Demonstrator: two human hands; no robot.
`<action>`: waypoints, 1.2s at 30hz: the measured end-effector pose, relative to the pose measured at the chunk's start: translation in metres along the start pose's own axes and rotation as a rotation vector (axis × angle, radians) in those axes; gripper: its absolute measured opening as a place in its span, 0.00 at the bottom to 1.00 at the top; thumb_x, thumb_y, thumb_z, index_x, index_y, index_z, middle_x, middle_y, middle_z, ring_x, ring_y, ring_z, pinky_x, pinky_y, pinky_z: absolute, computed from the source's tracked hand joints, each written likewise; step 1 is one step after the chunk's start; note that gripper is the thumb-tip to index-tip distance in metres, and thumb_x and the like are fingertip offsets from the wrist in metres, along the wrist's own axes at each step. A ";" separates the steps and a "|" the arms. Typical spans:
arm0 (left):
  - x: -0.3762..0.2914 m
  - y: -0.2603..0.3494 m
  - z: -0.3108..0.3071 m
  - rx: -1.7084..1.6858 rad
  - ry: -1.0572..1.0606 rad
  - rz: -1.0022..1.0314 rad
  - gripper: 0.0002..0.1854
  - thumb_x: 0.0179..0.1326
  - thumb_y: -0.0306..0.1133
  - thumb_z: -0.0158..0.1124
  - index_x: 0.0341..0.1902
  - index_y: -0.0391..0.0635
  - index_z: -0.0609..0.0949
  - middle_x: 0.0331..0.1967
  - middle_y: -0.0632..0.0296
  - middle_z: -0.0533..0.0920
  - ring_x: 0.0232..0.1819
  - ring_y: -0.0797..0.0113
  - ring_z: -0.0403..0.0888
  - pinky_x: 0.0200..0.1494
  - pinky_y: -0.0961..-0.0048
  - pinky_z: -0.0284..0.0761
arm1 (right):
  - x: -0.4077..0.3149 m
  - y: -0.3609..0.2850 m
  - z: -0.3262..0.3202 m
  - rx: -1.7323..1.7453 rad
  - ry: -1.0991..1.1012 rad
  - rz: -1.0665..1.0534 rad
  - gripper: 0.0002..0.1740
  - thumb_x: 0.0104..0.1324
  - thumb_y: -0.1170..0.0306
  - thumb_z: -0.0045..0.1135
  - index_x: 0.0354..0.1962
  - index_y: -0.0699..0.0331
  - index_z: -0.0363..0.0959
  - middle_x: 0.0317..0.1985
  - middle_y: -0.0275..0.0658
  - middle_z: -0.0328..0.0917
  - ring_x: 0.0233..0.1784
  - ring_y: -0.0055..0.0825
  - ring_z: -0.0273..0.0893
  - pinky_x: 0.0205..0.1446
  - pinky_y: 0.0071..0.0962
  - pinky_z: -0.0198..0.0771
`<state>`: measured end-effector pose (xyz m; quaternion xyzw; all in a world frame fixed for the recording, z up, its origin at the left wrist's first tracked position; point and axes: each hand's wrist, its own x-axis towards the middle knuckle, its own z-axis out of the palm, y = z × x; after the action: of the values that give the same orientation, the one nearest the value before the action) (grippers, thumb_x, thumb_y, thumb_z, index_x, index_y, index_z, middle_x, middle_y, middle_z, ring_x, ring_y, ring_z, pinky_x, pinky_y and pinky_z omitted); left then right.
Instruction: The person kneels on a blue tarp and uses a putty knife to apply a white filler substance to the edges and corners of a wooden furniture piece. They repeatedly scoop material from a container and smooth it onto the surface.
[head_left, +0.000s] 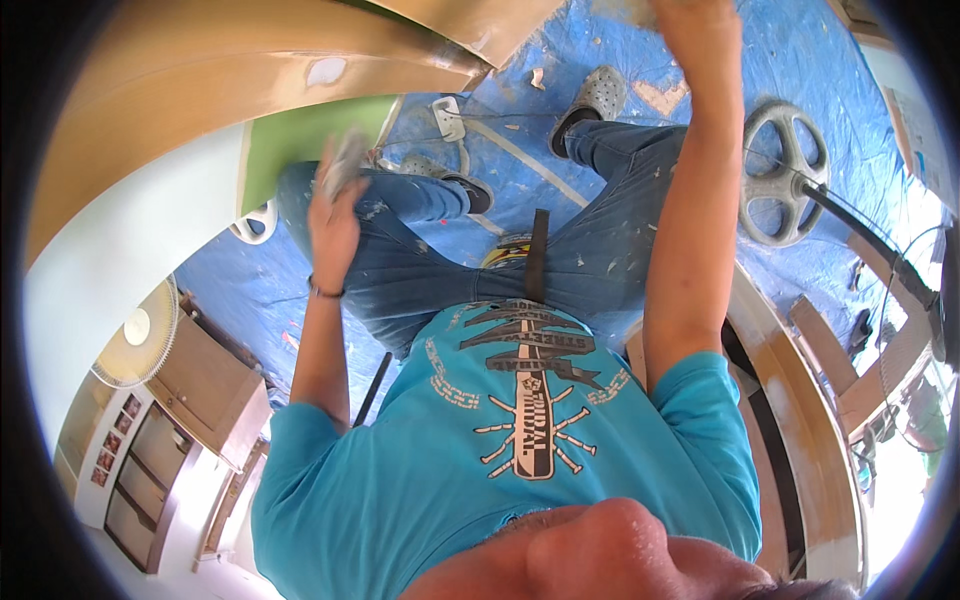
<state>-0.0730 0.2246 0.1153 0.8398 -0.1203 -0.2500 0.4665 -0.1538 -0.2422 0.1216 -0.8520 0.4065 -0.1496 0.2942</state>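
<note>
On the left, my left hand (335, 206) is closed around a blurred grey pad or folded cloth (347, 160). It is raised over my left knee, close to a green panel (315, 139). Above it curves a brown wooden panel (217, 97) with a pale filler-like patch (325, 71). My right arm stretches forward, and the top edge cuts off my right hand (697, 15). A blurred tan thing (628, 10) shows right beside that hand; its fingers and their hold are out of sight.
A paint-spotted blue tarp (525, 157) covers the floor. A white power strip (448, 118) and its cord lie near my feet. A grey four-spoked base (784, 172) with a pole stands at right. A fan (139, 330) and a brown cabinet (202, 379) are at left.
</note>
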 end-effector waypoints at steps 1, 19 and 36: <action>-0.009 0.001 -0.018 0.272 0.045 0.202 0.31 0.72 0.17 0.51 0.79 0.39 0.67 0.77 0.48 0.70 0.74 0.51 0.74 0.71 0.60 0.76 | -0.019 0.001 0.005 -0.092 -0.089 -0.092 0.18 0.66 0.64 0.65 0.52 0.59 0.84 0.51 0.58 0.85 0.57 0.51 0.84 0.60 0.44 0.77; -0.035 -0.056 -0.051 0.826 0.290 0.519 0.33 0.72 0.13 0.48 0.81 0.42 0.66 0.82 0.38 0.60 0.82 0.37 0.58 0.79 0.51 0.61 | -0.135 -0.016 0.325 0.125 -0.709 0.106 0.36 0.72 0.67 0.45 0.78 0.44 0.62 0.69 0.48 0.76 0.69 0.46 0.78 0.69 0.43 0.76; -0.032 -0.060 -0.055 0.831 0.305 0.516 0.30 0.75 0.16 0.47 0.80 0.37 0.66 0.82 0.36 0.58 0.83 0.37 0.56 0.80 0.51 0.60 | -0.122 -0.014 0.366 0.551 -0.807 0.293 0.36 0.68 0.69 0.49 0.75 0.45 0.67 0.68 0.53 0.75 0.64 0.48 0.81 0.61 0.43 0.80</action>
<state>-0.0724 0.3107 0.0986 0.9243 -0.3435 0.0677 0.1519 -0.0406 -0.0010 -0.1577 -0.6666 0.3211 0.1325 0.6595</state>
